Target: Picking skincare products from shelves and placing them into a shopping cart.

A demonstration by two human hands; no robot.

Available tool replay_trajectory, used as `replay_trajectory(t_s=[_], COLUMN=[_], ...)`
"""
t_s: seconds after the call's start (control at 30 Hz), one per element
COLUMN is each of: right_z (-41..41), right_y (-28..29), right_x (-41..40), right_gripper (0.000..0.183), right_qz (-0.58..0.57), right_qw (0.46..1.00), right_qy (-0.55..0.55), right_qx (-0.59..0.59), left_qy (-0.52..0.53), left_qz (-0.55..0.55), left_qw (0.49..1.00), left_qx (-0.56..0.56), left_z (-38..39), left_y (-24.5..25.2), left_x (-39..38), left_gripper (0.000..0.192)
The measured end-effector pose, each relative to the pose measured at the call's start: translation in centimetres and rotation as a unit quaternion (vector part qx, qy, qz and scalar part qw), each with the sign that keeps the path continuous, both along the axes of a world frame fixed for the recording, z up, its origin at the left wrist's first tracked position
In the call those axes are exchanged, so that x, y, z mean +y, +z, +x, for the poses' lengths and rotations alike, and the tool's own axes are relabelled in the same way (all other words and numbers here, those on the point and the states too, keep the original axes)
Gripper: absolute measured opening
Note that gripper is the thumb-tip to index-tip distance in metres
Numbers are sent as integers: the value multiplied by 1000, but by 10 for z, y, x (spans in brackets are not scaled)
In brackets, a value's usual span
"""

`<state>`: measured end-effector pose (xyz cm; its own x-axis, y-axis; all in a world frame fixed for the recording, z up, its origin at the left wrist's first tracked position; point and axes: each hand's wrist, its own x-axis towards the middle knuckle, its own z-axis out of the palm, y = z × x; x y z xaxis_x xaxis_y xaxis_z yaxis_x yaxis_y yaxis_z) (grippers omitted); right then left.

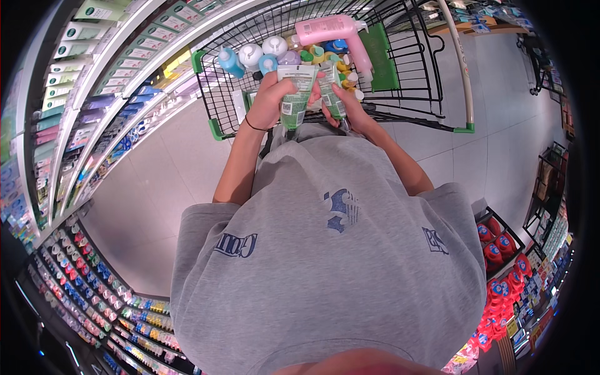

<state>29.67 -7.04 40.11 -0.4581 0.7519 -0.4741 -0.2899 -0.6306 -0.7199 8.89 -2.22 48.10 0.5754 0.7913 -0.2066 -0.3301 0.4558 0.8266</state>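
Note:
My left hand, a dark band at its wrist, grips a green and white squeeze tube with its cap end pointing down towards my body. Beside it, my right hand holds a smaller green squeeze tube, tilted a little. Both tubes bear printing and square codes. Beyond my hands is a black wire shopping cart with green corners. In it lie two pink pump bottles, a blue bottle, white pump bottles and several yellow and green capped bottles.
Shelves of boxed and tubed goods run along the left. More shelves of bottles curve round at the lower left. Red bottles stand in a rack at the right. The cart's handle is at the upper right, over a tiled floor.

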Motion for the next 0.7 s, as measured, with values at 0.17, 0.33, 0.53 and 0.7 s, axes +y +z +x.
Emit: replay_trajectory(t_s=[0.17,0.33,0.53,0.7], right_z=[0,1,0,-7], right_y=[-1,-5,-9,-16], right_x=[0,0,-2,-2], right_gripper=[54,55,52,50], right_qz=[9,19,14,37], right_qw=[1000,999,998,998], right_qy=[-3,5,-20,-30], right_qx=[10,34,63,32], left_qy=[48,72,65,38], left_qz=[-11,43,153,246], left_qw=[999,984,934,914], left_qx=[4,155,317,320], left_z=[-3,-9,-7,-1], left_y=[-6,-16,-24,-37], left_x=[0,-1,-15,-30], left_gripper=[49,39,34,35])
